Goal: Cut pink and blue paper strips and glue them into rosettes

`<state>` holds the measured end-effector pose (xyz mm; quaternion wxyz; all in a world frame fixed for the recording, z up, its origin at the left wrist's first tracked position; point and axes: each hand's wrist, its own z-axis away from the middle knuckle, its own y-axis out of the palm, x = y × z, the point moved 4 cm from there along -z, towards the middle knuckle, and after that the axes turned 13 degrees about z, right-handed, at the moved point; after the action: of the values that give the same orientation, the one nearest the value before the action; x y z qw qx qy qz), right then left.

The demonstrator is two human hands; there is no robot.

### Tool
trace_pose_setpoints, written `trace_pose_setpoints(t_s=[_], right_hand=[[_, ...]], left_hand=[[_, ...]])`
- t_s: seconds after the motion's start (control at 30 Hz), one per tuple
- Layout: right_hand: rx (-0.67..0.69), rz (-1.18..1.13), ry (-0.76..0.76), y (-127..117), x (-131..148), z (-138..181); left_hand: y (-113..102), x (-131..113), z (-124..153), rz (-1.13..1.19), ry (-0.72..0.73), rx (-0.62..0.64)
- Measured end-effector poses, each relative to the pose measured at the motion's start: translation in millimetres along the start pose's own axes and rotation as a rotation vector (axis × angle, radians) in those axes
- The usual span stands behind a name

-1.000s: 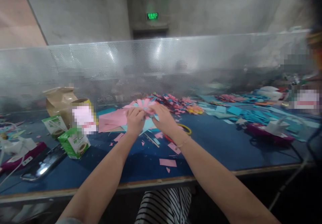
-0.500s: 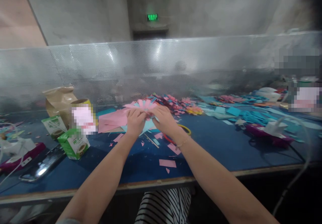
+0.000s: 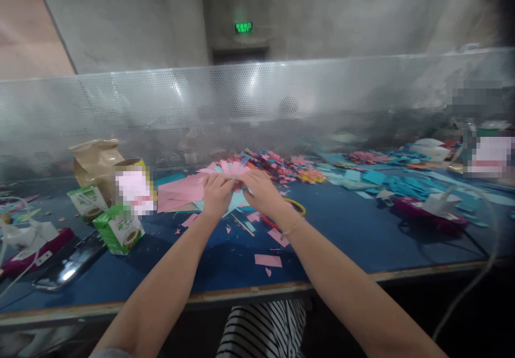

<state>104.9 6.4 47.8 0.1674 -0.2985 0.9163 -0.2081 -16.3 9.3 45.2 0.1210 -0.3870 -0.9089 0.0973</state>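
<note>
A pink paper flower [image 3: 230,168] with some light blue between its petals is held between both hands over the blue table. My left hand [image 3: 218,190] pinches its near left edge, fingers closed. From the right, my right hand [image 3: 260,187] grips the near right edge, thumb and fingers pressed together close to the left fingertips. The fingers hide part of the flower's middle. Pink paper sheets [image 3: 179,192] lie left of the hands, and light blue paper [image 3: 233,205] lies beneath them. Yellow-handled scissors [image 3: 296,206] rest partly behind my right wrist.
Green boxes [image 3: 119,230], a phone [image 3: 71,261] and a brown paper bag [image 3: 95,159] stand or lie at left. Cut paper pieces [image 3: 273,163] are heaped behind my hands. Blue paper strips [image 3: 398,183] and a purple power strip [image 3: 428,213] lie right. A perforated metal screen [image 3: 241,106] borders the back.
The pink flower sits slightly lower and is tilted a little differently between the fingers. Both hands stay nearly in place, and the table things have not moved.
</note>
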Motion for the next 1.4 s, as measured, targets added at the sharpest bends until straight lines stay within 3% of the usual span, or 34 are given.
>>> trace_pose_setpoints(t_s=[0.17,0.37,0.7,0.97,1.4], right_hand=[[0.080,-0.056,0.040,4.1,-2.8,0.4],[0.040,-0.108,0.087,4.1,-8.3,0.4],[-0.021,-0.126,0.063,11.6,-11.2,2.7],[0.051,-0.130,0.033,8.9,-4.9,1.0],[0.031,-0.097,0.054,11.9,-7.2,4.2]], left_hand=[[4.8,2.8,3.0,0.017,-0.032,0.046],[6.2,5.3,3.1,0.050,-0.095,0.051],[5.8,6.5,5.3,0.041,-0.051,0.054],[10.4,6.5,6.6,-0.001,-0.057,0.076],[10.6,6.1,6.6,-0.001,-0.075,0.103]])
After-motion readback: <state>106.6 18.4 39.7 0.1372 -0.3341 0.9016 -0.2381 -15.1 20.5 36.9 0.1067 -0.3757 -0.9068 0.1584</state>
